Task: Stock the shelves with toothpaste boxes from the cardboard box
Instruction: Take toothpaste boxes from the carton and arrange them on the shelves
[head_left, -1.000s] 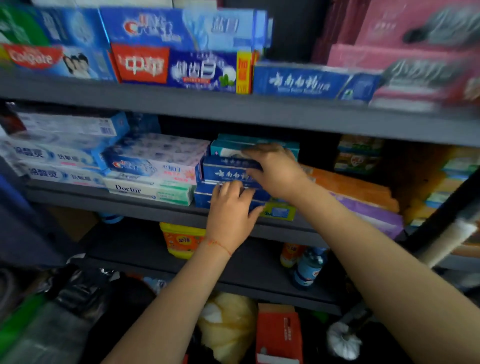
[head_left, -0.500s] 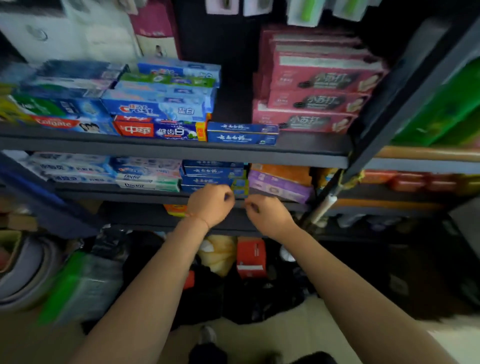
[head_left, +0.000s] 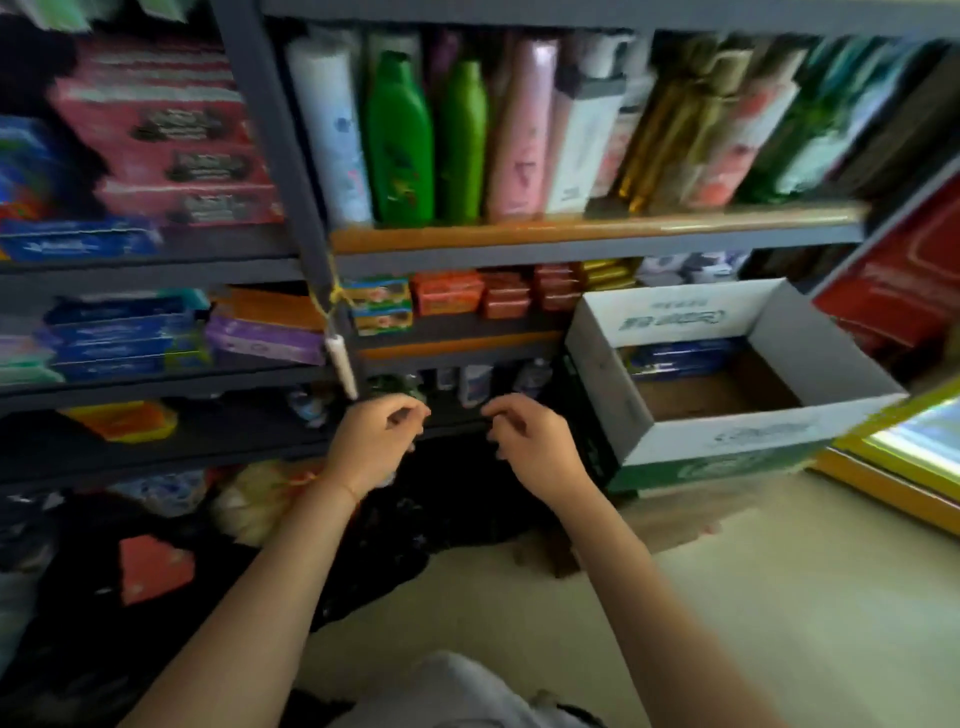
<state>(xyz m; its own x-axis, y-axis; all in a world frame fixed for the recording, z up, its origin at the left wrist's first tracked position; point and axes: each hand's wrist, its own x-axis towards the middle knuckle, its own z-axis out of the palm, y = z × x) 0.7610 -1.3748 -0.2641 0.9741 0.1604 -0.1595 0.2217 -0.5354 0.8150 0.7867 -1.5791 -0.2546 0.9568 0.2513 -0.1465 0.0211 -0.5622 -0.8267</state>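
Note:
The open cardboard box (head_left: 727, 447) stands at the right, white and green outside, with a few dark blue toothpaste boxes (head_left: 680, 358) lying against its far wall. A stack of the same blue toothpaste boxes (head_left: 122, 338) sits on the middle shelf at the left. My left hand (head_left: 371, 441) and my right hand (head_left: 530, 447) hang in mid air in front of the lower shelf, between that stack and the cardboard box. The fingers of both hands are loosely curled and hold nothing.
A grey shelf upright (head_left: 291, 171) with a yellow tie and a white tube divides two bays. Shampoo bottles (head_left: 431, 140) fill the upper right shelf, soap boxes (head_left: 467, 296) the one below. Pink boxes (head_left: 166, 140) sit upper left. Dark bags (head_left: 415, 519) lie on the floor.
Both hands have left the blue stack on the shelf and drawn back, empty. My view has swung right, bringing the cardboard box into sight.

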